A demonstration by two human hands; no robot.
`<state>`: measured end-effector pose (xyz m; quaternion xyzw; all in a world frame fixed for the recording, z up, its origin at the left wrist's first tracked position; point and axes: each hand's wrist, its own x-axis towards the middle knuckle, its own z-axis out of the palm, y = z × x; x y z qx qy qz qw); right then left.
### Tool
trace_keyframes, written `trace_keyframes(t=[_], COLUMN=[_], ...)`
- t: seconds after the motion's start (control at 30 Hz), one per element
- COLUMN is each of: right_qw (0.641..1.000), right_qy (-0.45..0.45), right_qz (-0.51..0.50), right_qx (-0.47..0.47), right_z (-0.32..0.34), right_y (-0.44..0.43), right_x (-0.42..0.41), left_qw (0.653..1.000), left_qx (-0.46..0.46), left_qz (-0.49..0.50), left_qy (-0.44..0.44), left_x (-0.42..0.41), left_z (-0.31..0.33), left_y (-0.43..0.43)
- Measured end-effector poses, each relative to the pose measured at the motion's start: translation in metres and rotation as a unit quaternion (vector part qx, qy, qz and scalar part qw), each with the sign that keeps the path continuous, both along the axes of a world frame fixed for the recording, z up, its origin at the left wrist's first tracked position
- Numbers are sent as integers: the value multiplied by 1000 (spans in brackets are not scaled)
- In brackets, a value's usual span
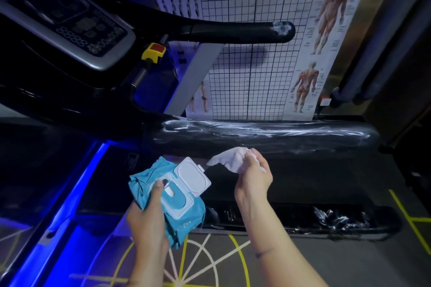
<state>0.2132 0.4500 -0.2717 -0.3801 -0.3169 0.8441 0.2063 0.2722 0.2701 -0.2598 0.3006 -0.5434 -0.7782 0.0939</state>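
Observation:
My left hand [148, 216] grips a teal pack of wet wipes [184, 216], thumb on its top. The pack's white flip lid [194, 176] stands open. My right hand [253, 176] pinches a white wipe [229, 159] just right of the lid, clear of the pack. Both hands are held below the treadmill's near black handrail [268, 135], which is streaked with white foam. The far handrail [233, 30] has a white foam patch at its tip.
The treadmill console [77, 30] with a yellow and red safety key [154, 51] sits upper left. An anatomy and grid poster [256, 53] hangs behind. A black side rail [303, 219] lies low at right. Yellow floor lines and blue light strips run below.

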Motion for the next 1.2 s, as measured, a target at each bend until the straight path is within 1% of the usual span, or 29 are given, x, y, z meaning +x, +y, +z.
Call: trace_keyframes(t=[0.13, 0.23, 0.3, 0.4, 0.47, 0.53, 0.6, 0.67, 0.7, 0.77, 0.9, 0.97, 1.03, 1.13, 1.2], right_qw=[998, 996, 995, 994, 997, 993, 976, 946, 933, 917, 903, 912, 922, 924, 915], right_qy=[-6, -2, 15, 33, 35, 26, 34, 50, 43, 23, 25, 14, -20, -24, -35], right_qz=[-54, -90, -91, -86, -47, 22, 67, 74, 71, 68, 35, 2, -35, -48, -43], right_qx=[-16, 14, 45, 50, 57, 110, 206, 310, 351, 393, 427, 411, 385, 380, 399], right_z=[3, 10, 20, 23, 17, 8, -2, -11, -16, -20, -23, -30, -35, -36, -35], right_y=[36, 64, 80, 85, 74, 59, 48, 50, 55, 65, 81, 93, 105, 116, 115], right_x=[10, 18, 21, 23, 23, 24, 25, 23, 21, 17, 17, 15, 14, 20, 25], left_qw=[1000, 1000, 1000, 999, 999, 999, 999, 999, 999, 999, 999, 999, 999, 999, 999], left_qx=[0, -4, -13, -20, -22, -22, -22, -27, -28, -29, -34, -36, -40, -38, -35], left_qz=[-5, -16, -23, -33, -38, -37, -36, -33, -32, -36, -31, -19, -1, 24, 34], left_qy=[2, 1, 0, -3, -8, -12, -12, -10, -11, -15, -23, -22, -16, -19, -23], left_x=[-1, -1, -1, -1, 0, 1, 1, 2, 3, 5, 10, 11, 14, 20, 25], left_z=[2, 0, -3, -6, -7, -8, -6, -3, -1, 1, 2, 3, 3, 0, -5], left_y=[18, 33, 41, 50, 56, 60, 64, 65, 65, 64, 64, 64, 67, 74, 80])
